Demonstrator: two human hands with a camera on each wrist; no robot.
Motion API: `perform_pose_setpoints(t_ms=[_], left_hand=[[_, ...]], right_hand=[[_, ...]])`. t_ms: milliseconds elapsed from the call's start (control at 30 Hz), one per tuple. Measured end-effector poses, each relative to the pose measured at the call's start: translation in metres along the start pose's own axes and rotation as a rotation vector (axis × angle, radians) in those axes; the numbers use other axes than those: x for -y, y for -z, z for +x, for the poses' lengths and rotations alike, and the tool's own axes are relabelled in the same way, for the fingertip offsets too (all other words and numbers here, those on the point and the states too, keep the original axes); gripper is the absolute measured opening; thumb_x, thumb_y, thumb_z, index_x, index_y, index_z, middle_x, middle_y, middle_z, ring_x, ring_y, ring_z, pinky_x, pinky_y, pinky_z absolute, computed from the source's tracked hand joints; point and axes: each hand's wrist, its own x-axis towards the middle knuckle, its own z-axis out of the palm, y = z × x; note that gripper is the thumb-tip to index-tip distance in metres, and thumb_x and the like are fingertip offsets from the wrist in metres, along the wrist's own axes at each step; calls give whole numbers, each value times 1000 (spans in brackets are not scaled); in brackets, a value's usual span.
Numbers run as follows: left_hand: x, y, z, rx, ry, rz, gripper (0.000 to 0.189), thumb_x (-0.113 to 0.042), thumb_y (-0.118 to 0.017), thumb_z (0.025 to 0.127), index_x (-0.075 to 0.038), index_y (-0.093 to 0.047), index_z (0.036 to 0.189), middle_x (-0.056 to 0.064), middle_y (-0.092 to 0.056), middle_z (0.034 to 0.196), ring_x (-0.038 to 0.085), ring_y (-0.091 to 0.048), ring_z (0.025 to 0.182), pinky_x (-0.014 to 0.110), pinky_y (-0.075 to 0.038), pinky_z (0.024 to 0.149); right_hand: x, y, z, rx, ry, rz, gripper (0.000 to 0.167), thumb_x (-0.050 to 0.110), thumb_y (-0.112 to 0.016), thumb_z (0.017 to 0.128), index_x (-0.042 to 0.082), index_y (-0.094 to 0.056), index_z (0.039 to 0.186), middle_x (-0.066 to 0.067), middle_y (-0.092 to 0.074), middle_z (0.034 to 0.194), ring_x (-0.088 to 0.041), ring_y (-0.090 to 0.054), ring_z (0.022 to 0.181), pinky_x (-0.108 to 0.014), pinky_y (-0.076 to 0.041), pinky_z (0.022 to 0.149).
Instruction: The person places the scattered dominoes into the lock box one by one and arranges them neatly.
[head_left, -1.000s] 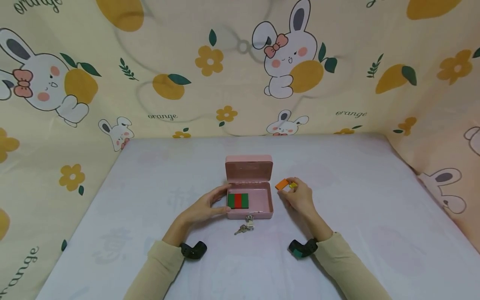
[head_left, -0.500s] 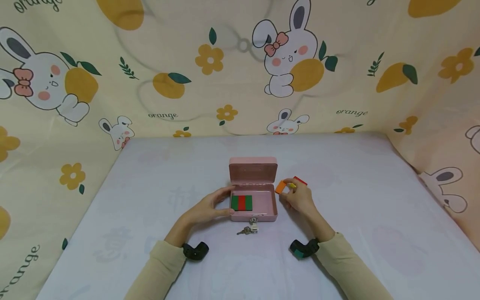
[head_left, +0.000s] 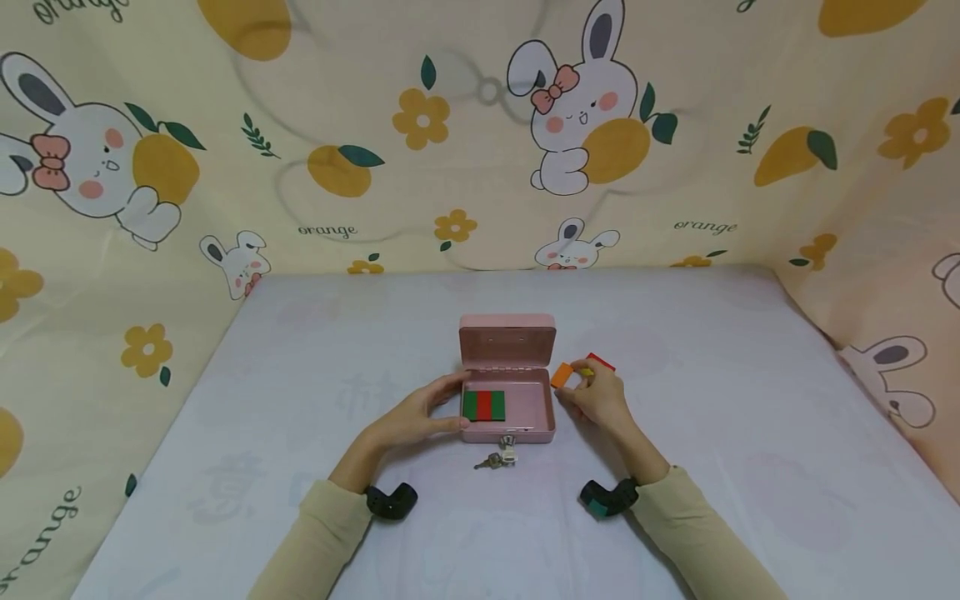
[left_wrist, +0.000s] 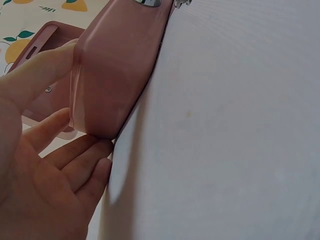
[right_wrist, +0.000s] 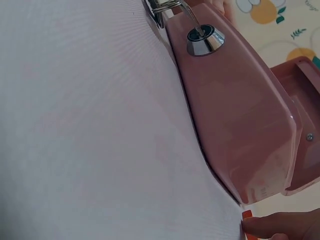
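Observation:
A pink metal cash box (head_left: 529, 435) stands on the table with its lid raised. Green and red blocks (head_left: 483, 406) lie side by side inside, against its left end. My left hand (head_left: 408, 417) holds the box's left end, thumb at the front corner and fingers toward the back; in the left wrist view several fingertips (left_wrist: 102, 167) rest by its bottom edge. Just right of the box, my right hand (head_left: 600, 396) pinches an orange block (head_left: 562, 375) between thumb and forefinger. A yellow block (head_left: 586, 372) shows partly behind the fingers, and a red block (head_left: 601, 361) beyond them.
Keys (head_left: 491, 460) hang from the lock (head_left: 507, 442) on the box's front. The raised lid (head_left: 507, 342) stands along the back of the box. A printed cloth (head_left: 480, 150) with rabbits and oranges rises behind the white table (head_left: 360, 317).
The box has shifted slightly right and toward me with my left hand. The orange block has turned in my right fingers, and the red block behind them has come into view.

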Motion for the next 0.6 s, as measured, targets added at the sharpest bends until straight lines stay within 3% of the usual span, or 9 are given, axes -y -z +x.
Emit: perform_pose_setpoints(t_ms=[600], left_hand=[[0,0,-1,-7,16,2,75,-24,-69,89,-16,-29,152,8,-24,162,32,-25,150,50,-22,124]], right_hand=[[2,7,-3,-2,45,-4,52,14,-73,81,-4,-53,127,10,-48,48,-3,-42,40,-19,-38,43]])
